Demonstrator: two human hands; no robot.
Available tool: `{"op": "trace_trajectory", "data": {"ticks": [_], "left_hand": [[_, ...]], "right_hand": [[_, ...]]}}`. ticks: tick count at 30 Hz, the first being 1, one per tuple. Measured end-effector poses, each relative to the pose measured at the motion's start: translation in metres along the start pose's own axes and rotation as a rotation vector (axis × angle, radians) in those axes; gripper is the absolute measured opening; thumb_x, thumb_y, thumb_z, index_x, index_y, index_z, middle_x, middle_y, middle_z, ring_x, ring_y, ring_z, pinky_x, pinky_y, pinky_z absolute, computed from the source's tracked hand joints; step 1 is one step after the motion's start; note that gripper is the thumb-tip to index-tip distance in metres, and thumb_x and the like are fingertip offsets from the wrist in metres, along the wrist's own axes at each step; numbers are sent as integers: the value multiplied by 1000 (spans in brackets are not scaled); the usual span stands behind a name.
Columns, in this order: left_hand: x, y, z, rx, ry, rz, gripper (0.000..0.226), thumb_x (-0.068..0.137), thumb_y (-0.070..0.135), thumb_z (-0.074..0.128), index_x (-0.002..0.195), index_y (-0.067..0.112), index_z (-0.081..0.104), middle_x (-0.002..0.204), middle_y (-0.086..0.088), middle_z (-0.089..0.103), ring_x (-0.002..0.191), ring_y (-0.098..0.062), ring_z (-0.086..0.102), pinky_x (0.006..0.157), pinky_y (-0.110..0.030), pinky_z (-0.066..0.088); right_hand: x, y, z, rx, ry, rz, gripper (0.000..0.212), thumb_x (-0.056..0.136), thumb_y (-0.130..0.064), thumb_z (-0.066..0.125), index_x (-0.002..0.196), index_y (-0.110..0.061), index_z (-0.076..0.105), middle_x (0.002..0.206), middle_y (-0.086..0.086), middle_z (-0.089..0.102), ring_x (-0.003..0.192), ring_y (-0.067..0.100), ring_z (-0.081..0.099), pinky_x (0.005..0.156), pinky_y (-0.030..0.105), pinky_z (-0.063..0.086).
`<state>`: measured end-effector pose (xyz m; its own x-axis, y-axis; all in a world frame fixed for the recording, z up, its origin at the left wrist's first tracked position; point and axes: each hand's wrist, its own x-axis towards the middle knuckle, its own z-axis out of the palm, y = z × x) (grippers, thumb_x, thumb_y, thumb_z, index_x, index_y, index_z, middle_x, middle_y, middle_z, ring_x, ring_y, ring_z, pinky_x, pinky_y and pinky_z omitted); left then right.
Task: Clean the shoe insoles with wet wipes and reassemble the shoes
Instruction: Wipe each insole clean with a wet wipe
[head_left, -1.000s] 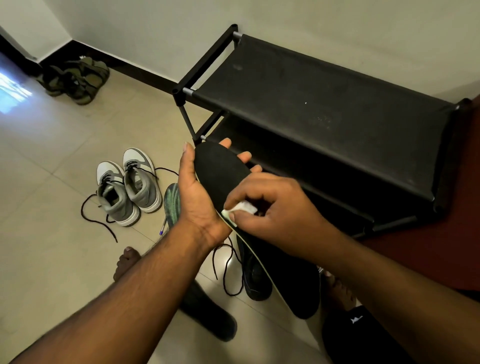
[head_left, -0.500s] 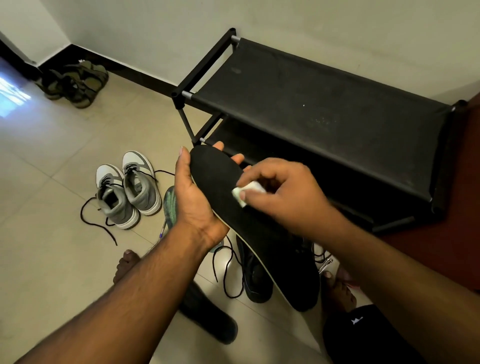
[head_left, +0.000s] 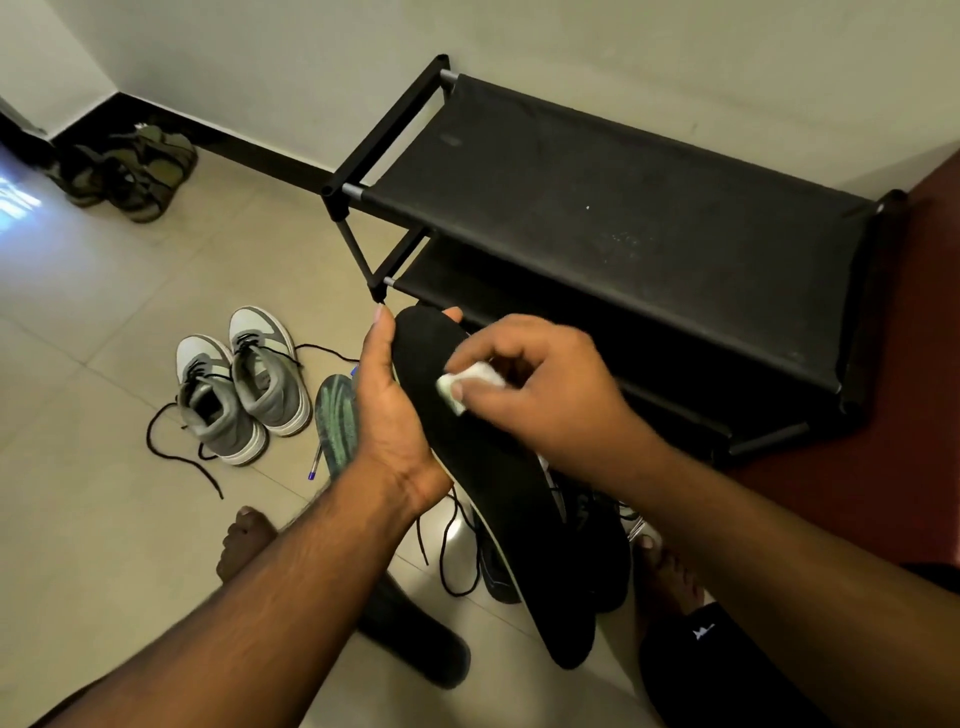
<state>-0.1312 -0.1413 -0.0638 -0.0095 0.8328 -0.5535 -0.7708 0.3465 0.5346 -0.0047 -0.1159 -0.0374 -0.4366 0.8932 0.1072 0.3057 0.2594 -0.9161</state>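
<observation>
My left hand (head_left: 387, 410) cups long matte-black insole (head_left: 498, 483), pale edge; right hand (head_left: 540, 384) pinches crumpled white wipe (head_left: 470, 382) against it.

A person's left hand (head_left: 387, 410) is holding an insole (head_left: 467, 467) from the left, while the right hand (head_left: 540, 384) is pressing a wipe (head_left: 462, 387) onto it. A shoe rack (head_left: 623, 208) is standing behind; a pair of sneakers (head_left: 244, 384) is sitting on the floor (head_left: 104, 519) to the left.
</observation>
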Motion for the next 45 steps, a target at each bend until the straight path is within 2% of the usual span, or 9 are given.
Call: {"op": "trace_trajectory", "data": {"ticks": [3,6,11,17,22,31,36,41,45], "left_hand": [[1,-2,-1,-19,9,-5,59,86,71,47,105,19,66,87,-5,64,79,-21,67,73,-33,57],[0,-3,1,34,5,-28,74,85,74,47,129,16,63,110,-13,64,104,-28,63,91,-42,51],[2,-5,-1,-8,-31,-7,78,85,73,48,132,13,62,106,-12,64,99,-27,62,111,-55,34],[-4,-12,0,3,-70,-108,74,83,77,44,80,11,79,85,-11,72,83,-26,73,79,-37,58],[-4,-15,2,47,-69,-94,73,88,74,41,118,15,72,112,-13,69,103,-28,64,103,-48,43],[-8,-23,4,108,-103,-82,68,94,67,39,98,13,79,106,-14,72,103,-27,69,93,-43,51],[-3,-23,-1,276,-101,-92,77,87,79,40,120,16,70,128,-30,59,116,-41,58,102,-61,41],[3,-11,-10,243,-54,-25,60,91,62,47,82,12,77,84,-12,66,76,-25,63,80,-41,52],[11,-8,-50,133,48,-39,52,88,58,55,90,8,72,95,-13,66,90,-28,64,101,-45,46]], "right_hand": [[-7,0,11,-57,-63,-131,11,77,-4,74,86,-10,73,86,-5,69,84,4,62,80,16,49],[1,16,1,-144,32,9,11,78,-7,74,87,-14,73,89,-5,66,84,3,60,74,11,47],[14,27,-19,-132,201,203,14,81,-7,70,87,-19,71,91,-10,65,84,2,60,72,11,46],[0,3,8,12,-24,-80,13,78,-6,76,88,-13,73,88,-5,67,84,5,64,73,12,48],[8,23,-7,-171,144,106,10,81,-7,71,87,-16,72,89,-12,62,87,1,60,75,12,49],[5,1,-4,16,69,-44,10,80,-6,75,88,-11,73,88,-2,67,80,7,63,68,17,51],[11,24,-12,93,212,268,11,81,-7,72,83,-17,70,78,-9,66,70,4,63,62,20,52],[15,46,-15,-30,205,385,12,77,-7,72,76,-19,69,74,-7,66,71,7,64,64,21,52],[10,62,-1,37,194,446,14,74,-4,73,72,-17,69,68,-6,65,65,8,62,60,22,54]]}}
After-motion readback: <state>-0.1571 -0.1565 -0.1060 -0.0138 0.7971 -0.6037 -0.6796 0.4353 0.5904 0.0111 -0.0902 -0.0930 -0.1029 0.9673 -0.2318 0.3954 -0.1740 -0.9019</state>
